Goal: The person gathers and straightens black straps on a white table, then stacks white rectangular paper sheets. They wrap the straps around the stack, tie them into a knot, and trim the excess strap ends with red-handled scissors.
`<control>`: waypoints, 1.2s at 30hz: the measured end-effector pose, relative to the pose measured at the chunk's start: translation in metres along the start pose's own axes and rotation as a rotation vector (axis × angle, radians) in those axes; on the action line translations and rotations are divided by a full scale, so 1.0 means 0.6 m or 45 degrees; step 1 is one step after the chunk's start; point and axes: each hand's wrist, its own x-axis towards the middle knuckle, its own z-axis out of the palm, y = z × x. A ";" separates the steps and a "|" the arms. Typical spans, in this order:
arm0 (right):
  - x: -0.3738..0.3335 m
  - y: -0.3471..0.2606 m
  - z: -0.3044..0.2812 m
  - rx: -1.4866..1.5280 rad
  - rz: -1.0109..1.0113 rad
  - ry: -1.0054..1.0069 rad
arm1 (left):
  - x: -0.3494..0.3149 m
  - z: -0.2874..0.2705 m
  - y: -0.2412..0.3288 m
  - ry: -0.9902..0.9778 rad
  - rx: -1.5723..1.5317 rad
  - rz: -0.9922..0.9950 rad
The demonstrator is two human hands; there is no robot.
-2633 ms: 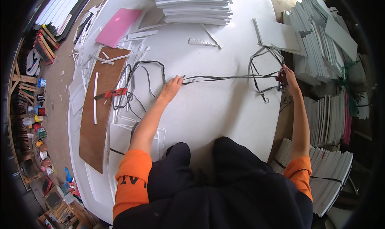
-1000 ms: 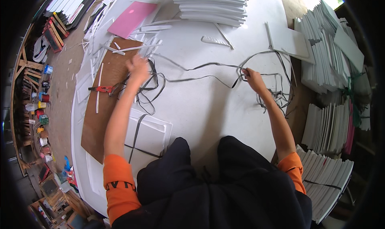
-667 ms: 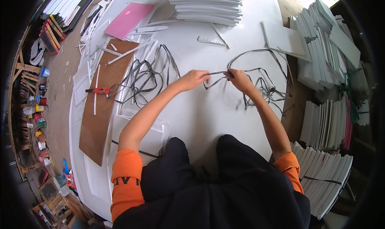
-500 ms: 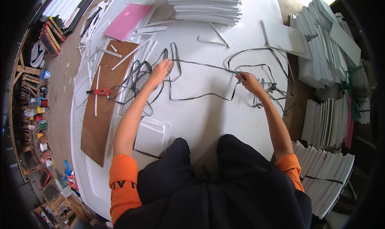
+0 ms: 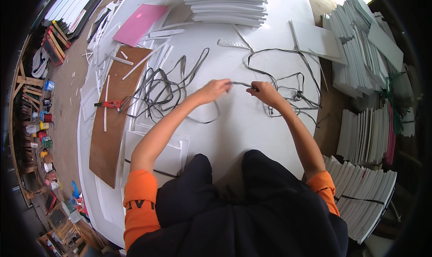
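Both my hands hold a thin black strap, a short length of it stretched between them above the white surface. My left hand is closed on it and slightly blurred. My right hand pinches it close by on the right. Left of my hands the strap lies in a loose tangle of loops. More loops spread out by my right wrist. Red-handled pliers rest on a brown board beside the left tangle.
A stack of white sheets stands at the far edge. A pink sheet and white strips lie at the left. Bundled white sheets and taller stacks line the right side. A white panel sits by my left knee.
My left hand has moved right and slightly down, close to my right hand, which has shifted a little left. The wide strap loop between them has shrunk to a short length.
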 end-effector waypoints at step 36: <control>-0.018 -0.007 -0.147 -0.044 0.020 -0.022 | 0.023 -0.036 0.096 0.132 0.331 0.141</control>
